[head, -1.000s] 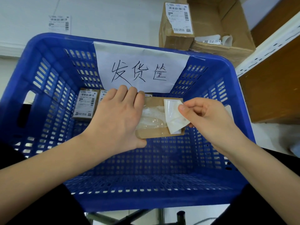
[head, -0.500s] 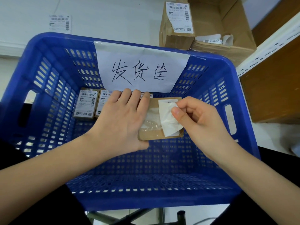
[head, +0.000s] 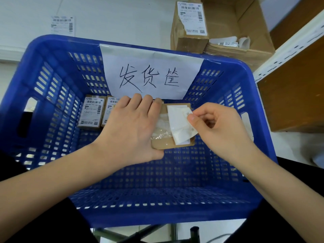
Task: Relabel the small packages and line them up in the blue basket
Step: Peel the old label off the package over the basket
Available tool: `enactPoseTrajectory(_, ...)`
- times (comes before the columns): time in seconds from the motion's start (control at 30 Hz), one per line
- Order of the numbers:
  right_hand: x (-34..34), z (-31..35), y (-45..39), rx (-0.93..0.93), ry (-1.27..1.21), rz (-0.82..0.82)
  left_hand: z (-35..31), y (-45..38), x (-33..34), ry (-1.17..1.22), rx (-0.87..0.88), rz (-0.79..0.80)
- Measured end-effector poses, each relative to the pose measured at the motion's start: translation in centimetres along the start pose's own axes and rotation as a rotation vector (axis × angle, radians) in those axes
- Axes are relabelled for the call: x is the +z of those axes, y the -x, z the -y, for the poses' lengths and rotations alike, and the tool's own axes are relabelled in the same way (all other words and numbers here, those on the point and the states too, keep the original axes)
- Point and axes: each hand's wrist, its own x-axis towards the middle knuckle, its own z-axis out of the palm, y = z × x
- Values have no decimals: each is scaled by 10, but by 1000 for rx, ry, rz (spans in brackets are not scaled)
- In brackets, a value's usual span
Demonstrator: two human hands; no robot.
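- Brown cardboard package [head: 172, 143] lies flat inside the blue basket [head: 43, 55], near the far wall, with a white label [head: 178, 123] partly lifted off its top face.
- Under the lifted label, a shiny, crinkled patch [head: 162, 128] shows on the top of the package.
- The left hand [head: 133, 127] lies over the left part of the package, fingers straight and close together, with the thumb along the near edge; it presses the package down and is not closed around it.
- The right hand [head: 215, 127] has its fingers curled, and the thumb and forefinger pinch the right edge of the white label.
- Two more small packages [head: 92, 113] with printed barcode labels lie side by side on the basket floor, just left of the left hand; the second one is partly hidden by that hand.
- A white paper sign [head: 150, 74] with handwritten black characters hangs over the far wall of the basket.
- Behind the basket stands an open cardboard box [head: 245, 32], and one labelled carton [head: 189, 28] stands beside it.
- One loose barcode label [head: 62, 25] lies on the white surface at the far left.
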Motion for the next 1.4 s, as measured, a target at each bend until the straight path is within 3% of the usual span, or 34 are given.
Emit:
enactPoseTrajectory(0.6,-7,-5,0,-28,114,-116,-1,4,-4,7,-9,-29)
enactPoseTrajectory(1.13,21,-9,2,-507,830,-324,-2,9,-1,-49,-31,16)
enactPoseTrajectory(1.27,19,-7,9,-416,682,-176,1,6,-2,-53,-54,27)
enactPoseTrajectory(1.4,9,3,8,-118,102,17,3,4,-3,-48,-74,24)
